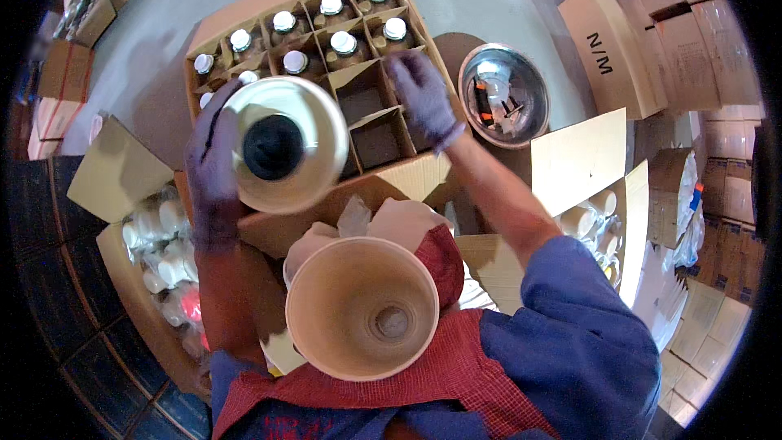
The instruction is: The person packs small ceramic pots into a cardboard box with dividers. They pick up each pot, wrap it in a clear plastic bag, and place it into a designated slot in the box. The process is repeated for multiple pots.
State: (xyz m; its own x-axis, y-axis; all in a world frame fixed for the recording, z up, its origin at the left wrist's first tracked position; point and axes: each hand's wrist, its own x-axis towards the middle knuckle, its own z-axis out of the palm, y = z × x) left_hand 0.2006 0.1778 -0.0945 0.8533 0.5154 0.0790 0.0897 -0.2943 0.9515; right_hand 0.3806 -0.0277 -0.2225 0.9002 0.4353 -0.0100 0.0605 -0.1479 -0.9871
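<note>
My gloved left hand (212, 165) holds a whitish round tub or funnel-like vessel (327, 134), its wide mouth up and a dark round area at its middle. My gloved right hand (423, 93) is over the right side of a divided cardboard carton (211, 27), fingers bent down by a divider; whether it grips anything is not plain. White-capped bottles (343, 43) stand in several compartments, while a few compartments (380, 139) near me show no bottle. A tall beige tub (363, 299) with a wide mouth is close against my body, nothing in it but a small pale patch at the bottom.
On the floor right of the carton lies a steel bowl (534, 98) with small black and orange items. Open boxes with bagged white caps or containers stand at left (113, 256) and right (638, 220). Stacked cartons (617, 55) line the right; dark crates (46, 293) are at left.
</note>
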